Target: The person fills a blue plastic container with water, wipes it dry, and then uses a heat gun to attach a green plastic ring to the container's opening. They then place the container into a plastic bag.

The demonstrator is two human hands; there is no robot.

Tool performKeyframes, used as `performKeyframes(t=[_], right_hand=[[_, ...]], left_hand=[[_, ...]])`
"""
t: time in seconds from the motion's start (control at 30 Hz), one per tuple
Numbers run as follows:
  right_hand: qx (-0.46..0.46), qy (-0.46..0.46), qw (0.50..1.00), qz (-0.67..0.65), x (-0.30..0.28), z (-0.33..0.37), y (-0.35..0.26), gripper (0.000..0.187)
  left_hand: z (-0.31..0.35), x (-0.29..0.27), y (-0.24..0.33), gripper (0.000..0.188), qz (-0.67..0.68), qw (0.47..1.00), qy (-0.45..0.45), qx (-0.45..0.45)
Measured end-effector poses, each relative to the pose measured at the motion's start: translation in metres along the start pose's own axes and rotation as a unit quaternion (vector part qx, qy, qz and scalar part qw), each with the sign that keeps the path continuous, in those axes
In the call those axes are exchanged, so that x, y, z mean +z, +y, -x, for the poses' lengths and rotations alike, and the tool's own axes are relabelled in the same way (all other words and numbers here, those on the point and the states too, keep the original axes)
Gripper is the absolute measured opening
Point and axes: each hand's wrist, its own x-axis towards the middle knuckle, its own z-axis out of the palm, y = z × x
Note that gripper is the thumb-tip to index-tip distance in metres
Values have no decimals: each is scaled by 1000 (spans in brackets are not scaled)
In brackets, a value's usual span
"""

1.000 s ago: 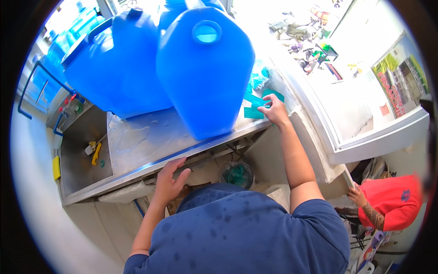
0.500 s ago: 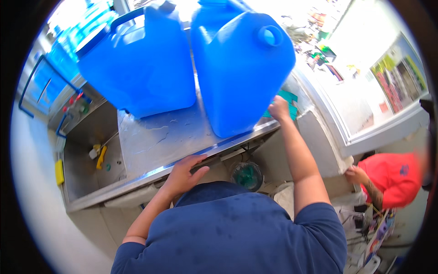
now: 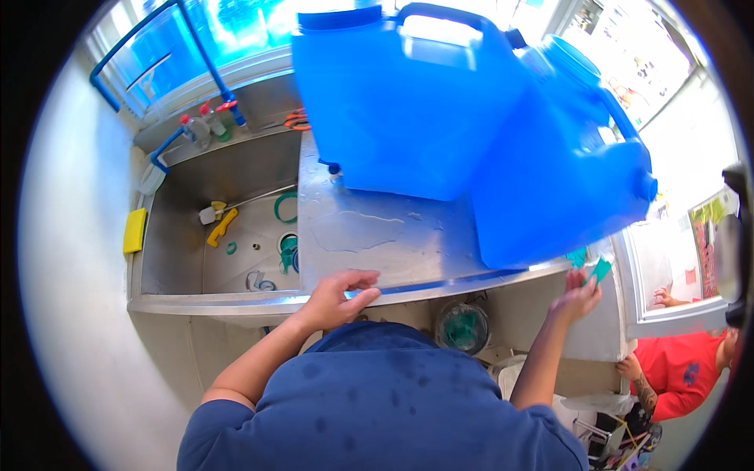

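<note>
My right hand point(image 3: 577, 300) grips a small flat green strip point(image 3: 602, 271) at the counter's right end, beside another green piece point(image 3: 577, 257). My left hand point(image 3: 334, 302) is held open at the counter's front edge, thumb apart from the fingers, with nothing in it. Two big blue plastic water jugs stand on the wet steel counter point(image 3: 353, 251). The upright left jug point(image 3: 393, 118) has a handle on top and a small spigot at its lower corner. The right jug point(image 3: 550, 188) is turned at an angle, its wide mouth uncovered.
To the left lies a steel sink point(image 3: 177, 243) holding a yellow-handled brush point(image 3: 222, 228) and several green rings. Small bottles point(image 3: 200, 129) and orange-handled scissors point(image 3: 297, 120) sit on its back ledge. Below the counter is a lined bin point(image 3: 463, 328). A person in red point(image 3: 679, 373) is at the right.
My view has swung left, bringing more of the sink into sight. The right jug has turned, its mouth now farther back. My right hand has left the jug's side and holds a green strip.
</note>
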Motion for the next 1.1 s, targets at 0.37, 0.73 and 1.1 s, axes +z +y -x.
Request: performKeyframes(t=[0.37,0.73,1.1], right_hand=[[-223,-625,735,139,167,276,-24,27],[245,-712,641,147,247,303,17,26],[87,-685,693,210,257,325,32,21]], left_hand=[[-48,-2,-20,16,424,890,163,45],[-60,-88,-69,18,291,936,179,85],[-68,-110,-80,16,303,941,150,6]])
